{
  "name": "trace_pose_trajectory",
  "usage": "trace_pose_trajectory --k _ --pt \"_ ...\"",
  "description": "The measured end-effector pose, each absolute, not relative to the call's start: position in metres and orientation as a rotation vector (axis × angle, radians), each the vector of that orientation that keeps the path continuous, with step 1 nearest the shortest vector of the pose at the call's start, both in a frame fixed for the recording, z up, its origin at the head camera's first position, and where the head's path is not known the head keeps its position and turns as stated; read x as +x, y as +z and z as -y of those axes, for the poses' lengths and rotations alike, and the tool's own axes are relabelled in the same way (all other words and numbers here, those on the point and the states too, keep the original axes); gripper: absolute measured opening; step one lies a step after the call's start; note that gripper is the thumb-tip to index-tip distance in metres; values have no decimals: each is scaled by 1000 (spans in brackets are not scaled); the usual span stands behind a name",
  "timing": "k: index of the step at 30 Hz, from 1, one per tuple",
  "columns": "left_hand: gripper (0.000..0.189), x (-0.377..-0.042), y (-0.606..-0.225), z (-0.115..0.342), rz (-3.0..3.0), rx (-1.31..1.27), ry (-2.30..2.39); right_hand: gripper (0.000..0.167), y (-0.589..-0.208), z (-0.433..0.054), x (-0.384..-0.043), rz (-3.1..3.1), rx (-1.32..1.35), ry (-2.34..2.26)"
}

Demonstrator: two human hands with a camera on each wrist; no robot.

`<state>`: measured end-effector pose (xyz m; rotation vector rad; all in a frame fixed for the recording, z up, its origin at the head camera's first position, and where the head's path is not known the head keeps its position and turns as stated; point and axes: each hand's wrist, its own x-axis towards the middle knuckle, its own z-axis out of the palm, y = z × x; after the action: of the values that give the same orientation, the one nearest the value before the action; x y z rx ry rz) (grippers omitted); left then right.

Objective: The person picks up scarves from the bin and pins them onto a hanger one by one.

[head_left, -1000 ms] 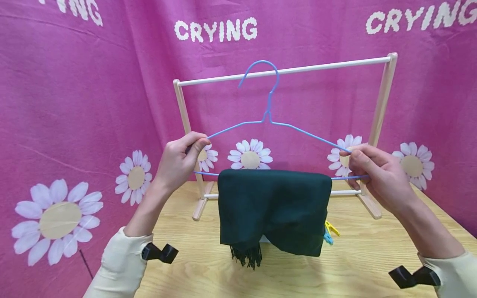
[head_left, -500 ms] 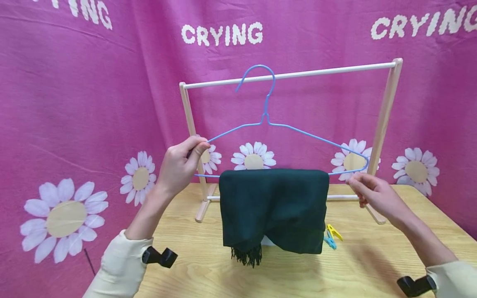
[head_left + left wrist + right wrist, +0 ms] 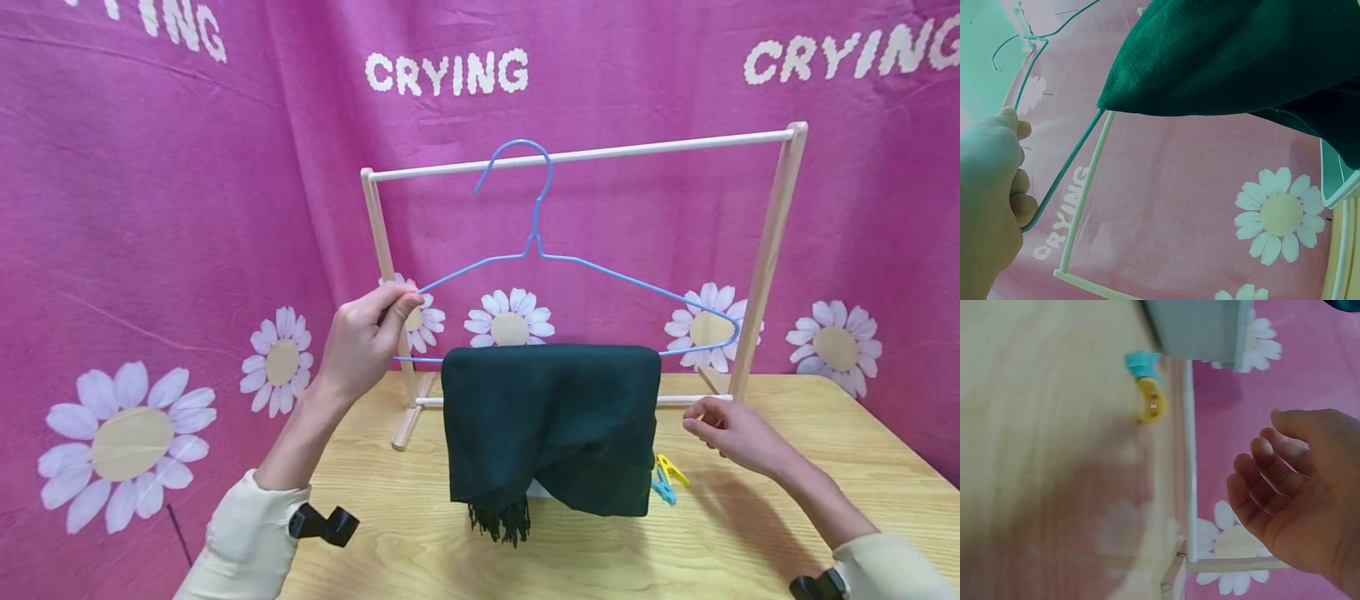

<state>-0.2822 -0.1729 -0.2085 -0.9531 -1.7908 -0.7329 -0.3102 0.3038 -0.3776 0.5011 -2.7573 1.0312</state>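
Note:
A blue wire hanger [image 3: 536,221] is held up in the head view. My left hand [image 3: 358,343] grips its left corner, and in the left wrist view the fingers curl round the wire. Over the hanger's bottom bar lies a folded dark green scarf [image 3: 551,417] with black-looking fringe hanging at its lower left. My right hand [image 3: 738,437] is off the hanger, lower right of its free corner. Its fingers are loosely bent and hold nothing in the right wrist view. Below it to the left, a yellow clothespin [image 3: 674,470] and a blue clothespin [image 3: 663,489] lie on the table.
A wooden rack with a white top rail [image 3: 660,148] stands behind the hanger, near the pink flowered backdrop [image 3: 645,75]. A grey container [image 3: 1200,331] sits near the clothespins, mostly hidden behind the scarf in the head view. The wooden table [image 3: 832,442] extends right.
My right hand has let go of the hanger's right corner and moved down toward the clothespins. My left hand keeps its grip; the hanger and scarf sit slightly lower in view.

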Motion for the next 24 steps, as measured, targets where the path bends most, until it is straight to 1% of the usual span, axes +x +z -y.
trace_pose_trajectory --k 5,14,20,24 --pt "12 -280 -211 173 1816 -941 -719 27 -392 -298 -314 2818 514 910" --pt "13 -281 -216 174 1803 -945 -712 38 -413 -289 -319 2939 490 914" --pt "13 -283 -217 176 1788 -942 -713 39 -417 -289 -320 2960 481 935" --pt "13 -283 -219 177 1793 -940 -703 36 -417 -289 -320 2961 506 926"
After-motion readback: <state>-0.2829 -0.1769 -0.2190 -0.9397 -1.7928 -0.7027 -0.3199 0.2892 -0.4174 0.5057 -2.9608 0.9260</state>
